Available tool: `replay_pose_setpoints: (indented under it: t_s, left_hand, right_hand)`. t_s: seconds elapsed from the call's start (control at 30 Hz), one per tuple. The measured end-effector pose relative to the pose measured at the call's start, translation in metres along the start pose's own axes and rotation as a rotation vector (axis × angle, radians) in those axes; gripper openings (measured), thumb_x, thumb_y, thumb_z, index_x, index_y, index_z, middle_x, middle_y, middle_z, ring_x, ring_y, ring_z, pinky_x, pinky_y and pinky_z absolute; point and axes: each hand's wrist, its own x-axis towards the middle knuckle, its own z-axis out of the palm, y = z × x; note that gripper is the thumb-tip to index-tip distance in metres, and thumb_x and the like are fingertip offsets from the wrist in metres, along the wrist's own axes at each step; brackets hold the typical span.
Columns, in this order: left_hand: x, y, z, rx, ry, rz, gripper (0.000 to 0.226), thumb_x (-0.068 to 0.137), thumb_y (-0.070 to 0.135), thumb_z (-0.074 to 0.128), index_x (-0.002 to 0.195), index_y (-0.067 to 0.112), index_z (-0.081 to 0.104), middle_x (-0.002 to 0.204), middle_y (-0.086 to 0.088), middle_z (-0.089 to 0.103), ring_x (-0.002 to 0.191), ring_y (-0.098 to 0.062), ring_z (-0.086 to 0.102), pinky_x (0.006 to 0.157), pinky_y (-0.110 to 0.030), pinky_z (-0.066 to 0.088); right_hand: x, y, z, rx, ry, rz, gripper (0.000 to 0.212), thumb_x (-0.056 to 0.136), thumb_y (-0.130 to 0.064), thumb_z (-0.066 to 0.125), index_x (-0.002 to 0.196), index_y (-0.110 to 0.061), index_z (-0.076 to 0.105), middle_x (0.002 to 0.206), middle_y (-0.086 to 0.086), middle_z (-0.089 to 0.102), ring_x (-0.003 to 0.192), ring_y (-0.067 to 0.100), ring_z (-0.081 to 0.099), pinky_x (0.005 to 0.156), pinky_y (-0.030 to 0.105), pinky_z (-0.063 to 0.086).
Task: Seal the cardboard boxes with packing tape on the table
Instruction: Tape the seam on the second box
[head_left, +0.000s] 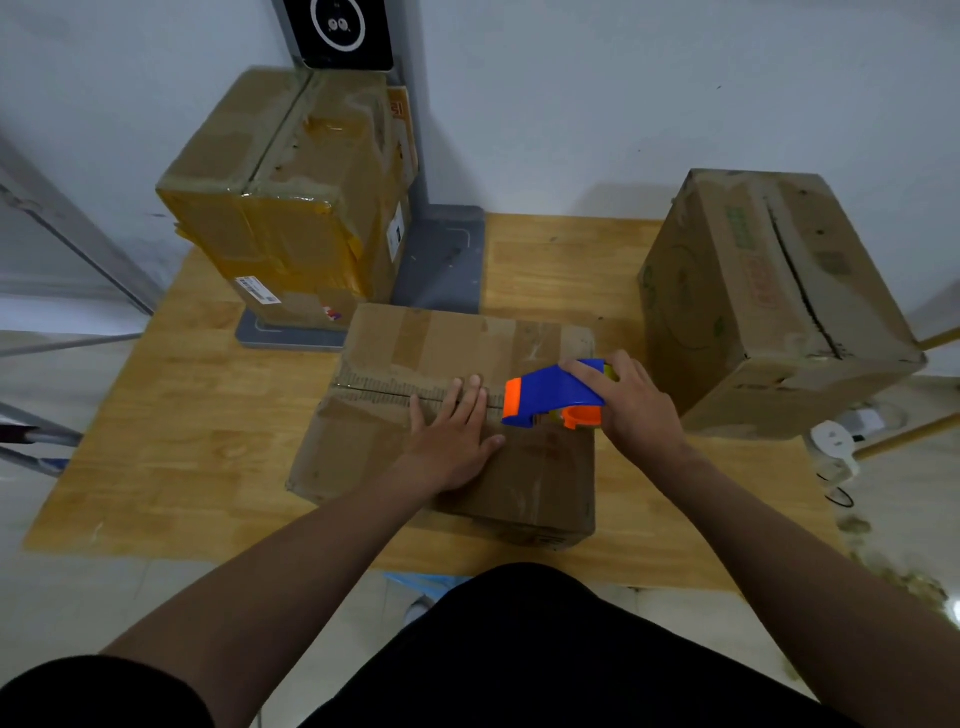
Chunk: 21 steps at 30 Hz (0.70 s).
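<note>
Presses the left hand (457, 441) flat on top of the box (363, 447), fingers straight and close together, laid right across the seam (384, 392). Holds nothing in it. Most likely does this to keep the two flaps down and shut for the tape, and to stop the box from sliding on the surface (182, 415).

Grips the tape gun (553, 392) with the right hand (631, 400), fingers curled over its blue back, orange nose pointing at the left hand. Rests the gun on the box top, on the seam line, just beside the left fingers. Seems to line it up there to lay tape over the gap between the flaps. Cannot tell about new tape under the gun: hidden.

As for the box: lies right under both hands. Looks brown, soft and well used, with dented corners, torn paper skin and pale strips of old tape on the flap beyond the fingertips. Shows a dark line along the seam out past the left little finger, so probably not yet sealed there.

Keeps two more boxes out of the way. Has a tall one (291, 197) far beyond the left hand, wrapped in yellow tape, standing on a grey base (441, 260). Has another (769, 301) near the right hand, on its outer side, with a dark slit along its top.
</note>
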Motion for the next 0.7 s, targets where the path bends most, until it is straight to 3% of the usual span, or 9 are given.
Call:
replay_pose_setpoints:
  t_s: [0.17,0.5,0.7]
  left_hand:
    - [0.001,-0.007,0.005,-0.03,0.006,0.013,0.085,0.1,0.073,0.014,0.163,0.021,-0.01,0.167,0.007,-0.029,0.154,-0.016,-0.026,0.119,-0.07,-0.009]
    - [-0.009,-0.034,0.008,-0.03,0.042,0.04,0.087,0.096,0.076,0.008,0.163,0.024,-0.011,0.167,0.009,-0.028,0.154,-0.014,-0.025,0.119,-0.069,-0.01]
    - [-0.021,-0.079,0.01,-0.038,0.041,-0.003,0.095,0.087,0.081,0.0,0.163,0.026,-0.011,0.165,0.012,-0.029,0.154,-0.012,-0.024,0.119,-0.069,-0.01]
  right_hand:
    - [0.0,-0.005,0.0,-0.009,-0.01,0.006,0.069,0.094,-0.037,0.063,0.147,-0.048,0.02,0.131,0.009,0.039,0.124,0.028,0.045,0.071,0.041,0.057]
    - [0.005,-0.032,0.004,-0.055,-0.01,0.007,0.07,0.093,-0.045,0.065,0.151,-0.045,0.026,0.133,0.007,0.039,0.123,0.026,0.045,0.071,0.031,0.049]
    - [0.02,-0.075,0.014,-0.008,0.011,-0.022,0.068,0.092,-0.038,0.066,0.15,-0.044,0.03,0.133,0.007,0.041,0.123,0.026,0.043,0.075,0.034,0.055]
